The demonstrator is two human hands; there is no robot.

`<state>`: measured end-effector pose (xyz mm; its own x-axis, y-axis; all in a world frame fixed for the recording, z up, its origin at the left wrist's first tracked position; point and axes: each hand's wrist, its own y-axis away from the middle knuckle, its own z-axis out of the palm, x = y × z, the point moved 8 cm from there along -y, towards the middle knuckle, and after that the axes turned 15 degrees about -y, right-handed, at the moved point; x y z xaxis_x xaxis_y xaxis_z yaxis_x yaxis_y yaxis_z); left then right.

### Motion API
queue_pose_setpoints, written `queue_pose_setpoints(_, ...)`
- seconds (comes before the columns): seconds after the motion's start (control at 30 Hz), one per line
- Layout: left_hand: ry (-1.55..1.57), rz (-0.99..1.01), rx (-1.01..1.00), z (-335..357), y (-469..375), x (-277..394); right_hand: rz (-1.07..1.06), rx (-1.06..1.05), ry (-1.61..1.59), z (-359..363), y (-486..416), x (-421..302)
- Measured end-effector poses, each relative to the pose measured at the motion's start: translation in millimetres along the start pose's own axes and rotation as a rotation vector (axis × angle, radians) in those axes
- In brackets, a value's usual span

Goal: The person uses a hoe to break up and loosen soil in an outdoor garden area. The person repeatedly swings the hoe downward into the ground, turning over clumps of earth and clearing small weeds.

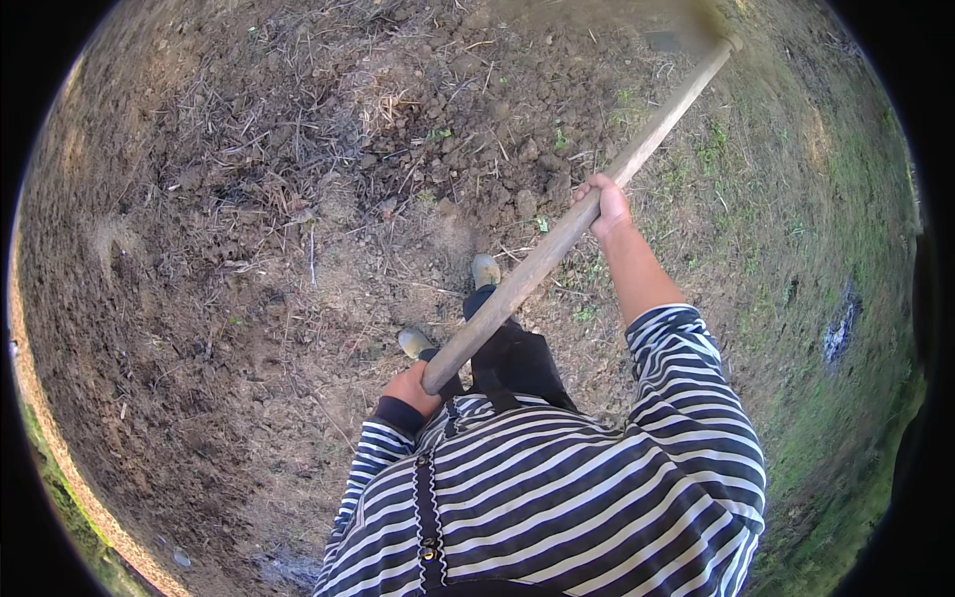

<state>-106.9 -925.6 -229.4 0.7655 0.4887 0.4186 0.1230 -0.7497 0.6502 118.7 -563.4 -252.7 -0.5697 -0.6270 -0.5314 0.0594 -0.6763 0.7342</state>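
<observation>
A long wooden handle (537, 257) slants across my body from lower left to upper right. Around its butt end, close to my waist, my left hand (412, 389) is closed. My right hand (608, 205) grips the shaft farther up, with that arm stretched forward. At the far end, near the top of the view, a blurred metal head (683, 37) is fixed to the handle; it looks like a hoe, though its exact shape cannot be made out.
Broken brown soil (477, 149) with clods and dry stalks spreads before my feet. My two shoes (486, 271) stand on trodden earth. Sparse green weeds (712, 145) grow to the right, and a whitish patch (839, 328) lies farther out. A pale strip (97, 515) borders the ground at lower left.
</observation>
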Motion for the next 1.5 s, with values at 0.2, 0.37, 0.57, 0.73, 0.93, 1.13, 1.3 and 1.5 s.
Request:
queue_pose_setpoints(0.2, -0.111, -0.124, -0.169, -23.5, 0.2, 16.6, 0.037, 0.205, 0.092, -45.2, -73.2, 56.0)
queue_pose_setpoints(0.37, -0.458, -0.456, -0.299, -37.9, 118.0, -54.0, 0.455, 0.17, -0.397, -110.2, 10.5, 292.1)
queue_pose_setpoints(0.57, -0.654, -0.418, -0.021, -109.9, 276.0, -132.8, 0.936, 0.207, -0.385, -97.7, 200.3, 383.9)
queue_pose_setpoints(0.73, -0.529, -0.205, 0.13, -73.4, 241.0, -159.4, 0.604, 0.078, -0.489, -90.4, 189.9, 317.2)
queue_pose_setpoints(0.93, -0.303, 0.111, 0.217, -32.6, 148.1, -126.0, 0.09, -0.128, -0.349, -65.5, 212.6, 137.8)
queue_pose_setpoints(1.13, -0.079, 0.21, 0.06, -22.5, 120.8, -84.9, -0.407, 0.001, -0.277, -69.3, 224.7, -34.6)
queue_pose_setpoints(1.3, -0.201, 0.027, 0.02, -38.8, 169.9, -149.3, -0.326, 0.074, -0.191, -53.0, 202.8, 57.5)
queue_pose_setpoints(1.5, -0.307, -0.463, -0.179, -135.9, 321.6, -135.0, 0.538, 0.282, -0.262, -128.1, 142.6, 366.9)
